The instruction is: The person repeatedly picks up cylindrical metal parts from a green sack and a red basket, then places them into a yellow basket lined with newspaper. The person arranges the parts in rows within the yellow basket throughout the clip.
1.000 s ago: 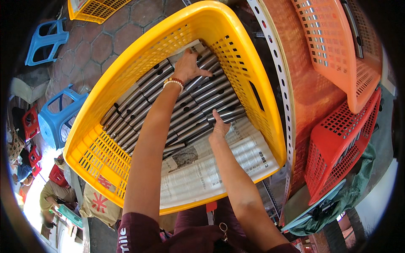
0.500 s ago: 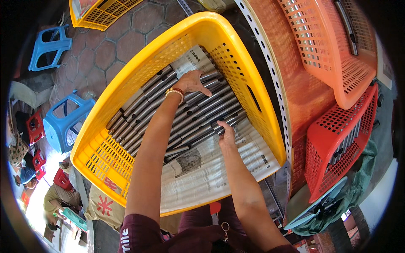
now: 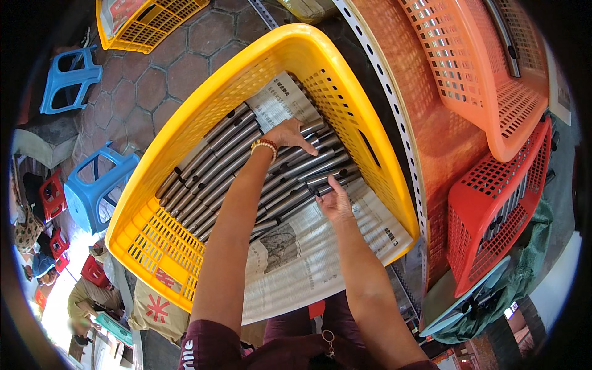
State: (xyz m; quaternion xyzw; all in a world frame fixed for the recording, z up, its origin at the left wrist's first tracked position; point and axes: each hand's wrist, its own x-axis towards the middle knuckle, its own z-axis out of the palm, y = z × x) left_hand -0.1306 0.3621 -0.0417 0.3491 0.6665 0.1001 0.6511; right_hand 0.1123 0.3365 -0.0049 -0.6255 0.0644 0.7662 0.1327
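Note:
A yellow plastic basket (image 3: 216,78) lined with newspaper (image 3: 308,271) stands in front of me. Dark, shiny metal tubes (image 3: 213,154) lie inside it in slanting rows, some with round holes in their sides. My left hand (image 3: 288,134), with a beaded bracelet at the wrist, rests over the tubes in the far part of the basket. Its thumb is spread away from the fingers, whose tips are partly hidden. At the near right edge of the rows, my right hand (image 3: 336,202) grips the end of a metal tube (image 3: 325,180) between thumb and fingers.
On the right, an orange basket (image 3: 493,105) sits on a reddish board (image 3: 425,105) edged by a perforated metal strip. Below it is a red basket (image 3: 459,228) holding tubes. Blue stools (image 3: 92,191) and another yellow basket (image 3: 145,31) stand left. A person (image 3: 92,299) is at lower left.
My left hand has moved slightly right and nearer over the tubes. My right hand has shifted slightly right and nearer, and the tube end at its fingers shows more clearly.

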